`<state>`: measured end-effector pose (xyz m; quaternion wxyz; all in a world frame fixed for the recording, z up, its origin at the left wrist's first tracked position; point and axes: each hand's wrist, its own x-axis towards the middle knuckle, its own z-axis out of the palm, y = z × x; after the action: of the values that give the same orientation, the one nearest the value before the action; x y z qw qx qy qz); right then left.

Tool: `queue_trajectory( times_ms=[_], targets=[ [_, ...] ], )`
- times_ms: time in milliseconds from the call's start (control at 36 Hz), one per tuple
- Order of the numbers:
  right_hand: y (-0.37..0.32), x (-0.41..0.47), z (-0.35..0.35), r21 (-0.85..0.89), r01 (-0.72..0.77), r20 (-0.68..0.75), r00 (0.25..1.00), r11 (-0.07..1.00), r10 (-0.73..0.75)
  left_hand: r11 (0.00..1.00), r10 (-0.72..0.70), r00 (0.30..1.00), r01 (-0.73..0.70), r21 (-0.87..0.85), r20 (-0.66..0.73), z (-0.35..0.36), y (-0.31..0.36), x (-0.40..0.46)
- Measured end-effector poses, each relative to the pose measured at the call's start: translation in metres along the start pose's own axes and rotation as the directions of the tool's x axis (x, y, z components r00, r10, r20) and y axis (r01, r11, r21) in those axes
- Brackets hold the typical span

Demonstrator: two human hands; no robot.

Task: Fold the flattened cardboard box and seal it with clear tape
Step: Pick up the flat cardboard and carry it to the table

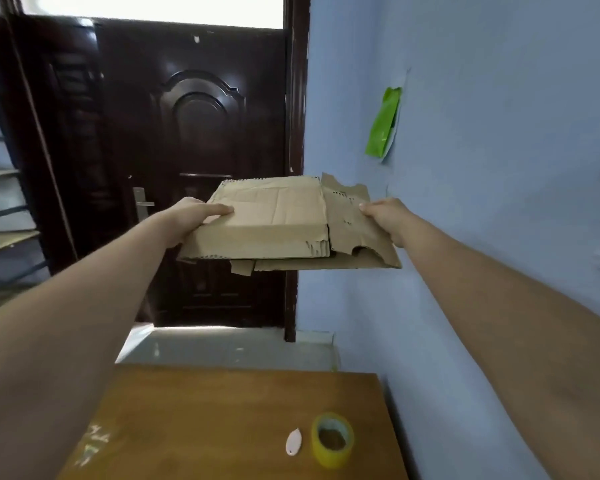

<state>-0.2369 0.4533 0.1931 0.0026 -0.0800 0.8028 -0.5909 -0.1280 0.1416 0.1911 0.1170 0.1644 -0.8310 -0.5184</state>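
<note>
While both hands grip opposite ends, left hand [191, 216] & right hand [385, 216] hold the flattened cardboard box [284, 223] midair above the worktop [194, 424] (room to unfold, probably); tape roll [332, 439] waits below.

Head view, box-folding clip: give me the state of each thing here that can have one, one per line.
cardboard box: still flattened, held in the air above the table, edges torn.
left hand: grips the box's left edge.
right hand: grips the box's right edge.
tape roll: lying flat on the table, untouched.
white cutter: lying beside the tape roll.
door: closed.
table: bears the tape roll and cutter.
</note>
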Motion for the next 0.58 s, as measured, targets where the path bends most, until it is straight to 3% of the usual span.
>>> queue_trajectory(
  times_ms=[306, 583],
  targets=[
    [0.040, 0.038, 0.066, -0.010, -0.061, 0.132, 0.989, 0.998, 0.062, 0.993, 0.018, 0.997, -0.027, -0.114, -0.079, -0.001, -0.074, 0.037],
    [0.153, 0.047, 0.115, 0.031, -0.259, 0.211, 0.946, 0.965, 0.247, 0.975, -0.076, 0.996, 0.065, -0.214, -0.044, 0.054, -0.166, 0.047]
  ],
)
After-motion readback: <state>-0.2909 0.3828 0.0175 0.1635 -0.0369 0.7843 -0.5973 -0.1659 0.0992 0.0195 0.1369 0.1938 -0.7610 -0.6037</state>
